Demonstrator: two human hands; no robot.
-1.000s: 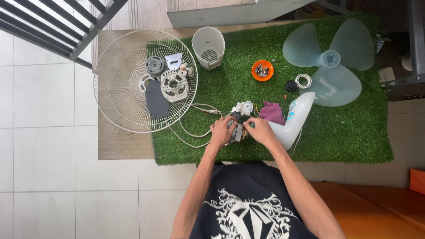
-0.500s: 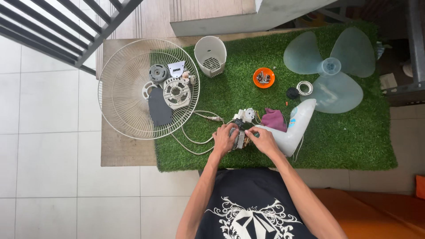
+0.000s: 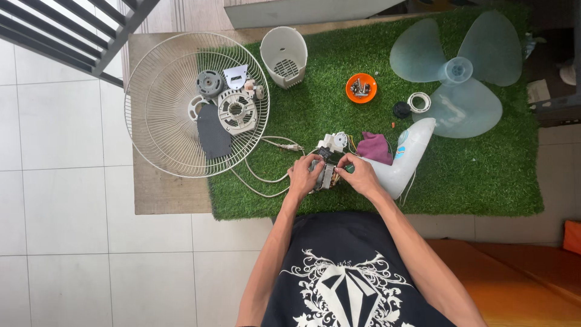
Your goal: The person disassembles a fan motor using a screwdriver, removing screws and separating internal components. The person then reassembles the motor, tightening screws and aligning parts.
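Observation:
My left hand point(image 3: 301, 176) and my right hand point(image 3: 356, 174) both grip a small fan motor point(image 3: 325, 173) with metal and dark parts, held over the green artificial turf mat point(image 3: 472, 175). A white gear piece point(image 3: 333, 142) sits just above the motor. The white fan neck housing point(image 3: 407, 156) lies to the right of my right hand, next to a purple cloth point(image 3: 375, 147). A white power cord point(image 3: 260, 175) loops left of my left hand.
A wire fan guard point(image 3: 151, 121) at left holds several parts, including a white round cover point(image 3: 236, 111) and a dark plate point(image 3: 213, 135). A white rear housing point(image 3: 284, 54), an orange dish of screws point(image 3: 361, 88), a pale blue fan blade point(image 3: 455, 69), a white ring point(image 3: 418, 102) and a black knob point(image 3: 401, 109) lie on the turf.
The view has shifted slightly. My hands stay on the motor, with the fingers adjusting a little around it.

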